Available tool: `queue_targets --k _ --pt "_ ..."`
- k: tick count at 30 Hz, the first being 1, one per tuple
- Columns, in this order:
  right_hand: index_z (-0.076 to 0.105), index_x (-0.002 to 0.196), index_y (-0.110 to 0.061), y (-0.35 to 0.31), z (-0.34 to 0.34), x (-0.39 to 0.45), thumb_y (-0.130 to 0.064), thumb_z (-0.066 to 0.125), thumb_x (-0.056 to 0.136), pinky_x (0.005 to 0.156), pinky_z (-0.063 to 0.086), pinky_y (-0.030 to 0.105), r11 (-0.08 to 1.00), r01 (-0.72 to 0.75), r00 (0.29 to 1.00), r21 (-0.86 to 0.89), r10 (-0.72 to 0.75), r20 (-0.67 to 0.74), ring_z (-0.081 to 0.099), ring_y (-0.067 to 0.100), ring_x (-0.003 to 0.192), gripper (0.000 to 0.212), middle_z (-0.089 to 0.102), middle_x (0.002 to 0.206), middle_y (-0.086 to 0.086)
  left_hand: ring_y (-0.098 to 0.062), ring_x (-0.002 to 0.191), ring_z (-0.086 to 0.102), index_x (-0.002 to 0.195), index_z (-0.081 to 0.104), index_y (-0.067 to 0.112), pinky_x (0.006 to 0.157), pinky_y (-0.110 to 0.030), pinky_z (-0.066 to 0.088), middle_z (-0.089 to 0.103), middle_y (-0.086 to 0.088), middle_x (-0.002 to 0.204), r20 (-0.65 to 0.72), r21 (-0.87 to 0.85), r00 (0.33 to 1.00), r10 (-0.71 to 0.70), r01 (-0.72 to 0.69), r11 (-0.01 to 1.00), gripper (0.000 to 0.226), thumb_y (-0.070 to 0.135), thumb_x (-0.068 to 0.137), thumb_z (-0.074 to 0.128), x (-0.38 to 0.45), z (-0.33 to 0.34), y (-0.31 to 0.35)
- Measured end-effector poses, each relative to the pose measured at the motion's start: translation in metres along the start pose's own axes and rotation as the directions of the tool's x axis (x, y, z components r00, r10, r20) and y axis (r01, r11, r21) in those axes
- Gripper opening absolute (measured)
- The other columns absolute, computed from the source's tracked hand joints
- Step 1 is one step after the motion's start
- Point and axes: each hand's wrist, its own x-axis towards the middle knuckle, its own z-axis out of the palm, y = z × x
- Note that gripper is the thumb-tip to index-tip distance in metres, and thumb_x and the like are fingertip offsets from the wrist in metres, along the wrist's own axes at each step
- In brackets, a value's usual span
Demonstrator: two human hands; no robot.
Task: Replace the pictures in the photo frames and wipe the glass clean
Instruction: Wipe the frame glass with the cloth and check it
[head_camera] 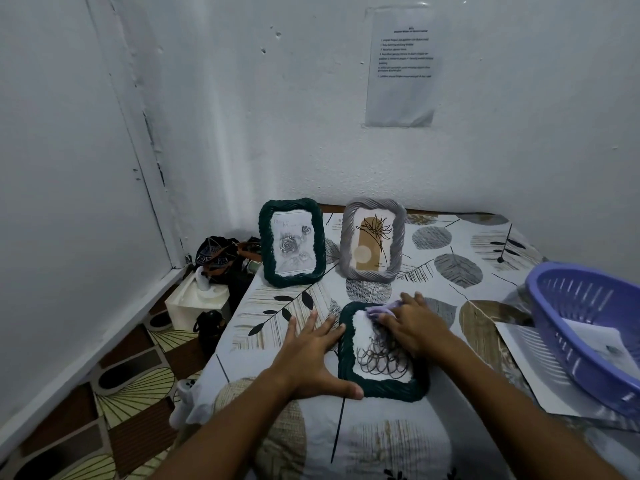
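Head view: flat green frame (381, 351), long axis running away, under right hand (412, 327) fingers curled on lilac cloth (381, 310) at far end; left hand (311, 355) spread, bracing near-left rim.

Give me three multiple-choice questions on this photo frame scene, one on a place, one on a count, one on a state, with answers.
1. Where is the basket?
A. table's right edge
B. floor
C. behind the frames

2. How many frames stand upright?
A. one
B. two
C. three

3. What is the right hand doing?
A. resting open
B. pressing a cloth on the flat frame
C. lifting the basket

Answers: 1 A, it sits at the table's right. 2 B, green frame and grey frame stand. 3 B, cloth under its fingers; left hand steadies.
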Motion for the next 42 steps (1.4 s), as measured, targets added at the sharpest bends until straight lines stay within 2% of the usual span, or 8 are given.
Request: queue_targets --k 3,12,23,28,31,34,39,42 --pt "0.057 0.128 -0.035 0.018 -0.004 -0.002 -0.057 0.029 0.096 0.109 0.031 0.049 0.997 -0.04 0.999 0.073 0.038 0.024 0.022 0.03 0.141 0.048 0.041 0.144 0.012 -0.019 0.147 -0.017 0.154 0.01 0.033 0.115 -0.055 -0.016 -0.002 0.007 0.162 0.001 -0.003 1.0 0.003 -0.003 1.0 0.124 0.093 0.053 0.051 0.0 0.001 0.0" --pt "0.042 0.141 -0.037 -0.026 0.009 0.007 -0.048 0.028 0.101 0.118 0.003 0.049 0.993 0.11 0.994 -0.041 -0.109 0.021 0.002 0.036 0.147 0.044 0.011 0.16 0.011 -0.019 0.148 -0.015 0.154 0.011 0.033 0.115 -0.055 -0.015 -0.001 0.007 0.162 0.005 -0.009 1.0 0.002 -0.002 1.0 0.123 0.091 0.054 0.054 0.001 0.002 -0.001" --pt "0.045 0.139 -0.039 -0.025 0.003 -0.046 -0.049 0.028 0.1 0.117 0.008 0.037 0.924 0.369 0.927 -0.101 -0.358 0.109 0.006 0.024 0.147 0.043 0.018 0.159 0.003 -0.019 0.148 -0.013 0.153 0.016 0.031 0.117 -0.054 -0.013 0.002 0.007 0.162 -0.009 -0.029 1.0 -0.012 0.012 0.999 0.126 0.093 0.05 0.053 0.002 0.002 -0.001" --pt "0.037 0.14 -0.048 -0.027 0.005 -0.038 -0.074 -0.005 0.084 0.118 0.002 0.041 0.955 0.269 0.963 -0.124 -0.263 0.062 0.0 0.027 0.148 0.075 0.009 0.161 0.004 -0.018 0.148 -0.012 0.153 0.015 0.033 0.117 -0.054 -0.013 0.003 0.007 0.162 -0.004 -0.068 1.0 -0.014 0.014 0.998 0.123 0.088 0.052 0.06 0.001 -0.001 0.002" --pt "0.037 0.141 -0.045 -0.03 0.009 -0.021 -0.053 0.019 0.099 0.118 0.001 0.041 0.965 0.224 0.975 -0.138 -0.223 0.023 0.002 0.03 0.148 0.046 0.01 0.161 0.005 -0.017 0.148 -0.011 0.152 0.014 0.036 0.117 -0.053 -0.013 0.005 0.007 0.162 -0.002 -0.089 1.0 -0.023 0.023 0.996 0.123 0.085 0.052 0.065 0.001 -0.003 0.003" --pt "0.038 0.142 -0.044 -0.03 0.014 -0.026 -0.048 0.024 0.101 0.118 0.001 0.04 0.962 0.244 0.97 -0.118 -0.241 0.043 0.001 0.029 0.148 0.043 0.009 0.161 0.004 -0.017 0.148 -0.01 0.152 0.017 0.035 0.118 -0.051 -0.012 0.007 0.008 0.162 -0.017 -0.104 0.999 -0.034 0.032 0.994 0.125 0.085 0.05 0.066 0.0 -0.002 0.003" --pt "0.041 0.141 -0.042 -0.03 0.006 -0.064 -0.072 0.0 0.079 0.117 0.0 0.036 0.93 0.361 0.931 -0.073 -0.354 0.095 0.001 0.025 0.148 0.079 0.011 0.161 0.005 -0.016 0.149 -0.008 0.152 0.021 0.031 0.118 -0.05 -0.011 0.009 0.008 0.162 -0.025 -0.117 0.998 -0.049 0.046 0.992 0.125 0.086 0.048 0.066 0.0 -0.002 0.003" --pt "0.044 0.137 -0.045 -0.026 -0.001 -0.082 -0.069 0.002 0.078 0.117 0.001 0.032 0.917 0.395 0.915 -0.06 -0.387 0.117 0.0 0.023 0.148 0.076 0.012 0.16 0.004 -0.017 0.149 -0.007 0.152 0.021 0.032 0.118 -0.049 -0.012 0.01 0.007 0.162 -0.025 -0.108 0.999 -0.04 0.037 0.993 0.126 0.087 0.047 0.064 -0.001 -0.002 0.003"
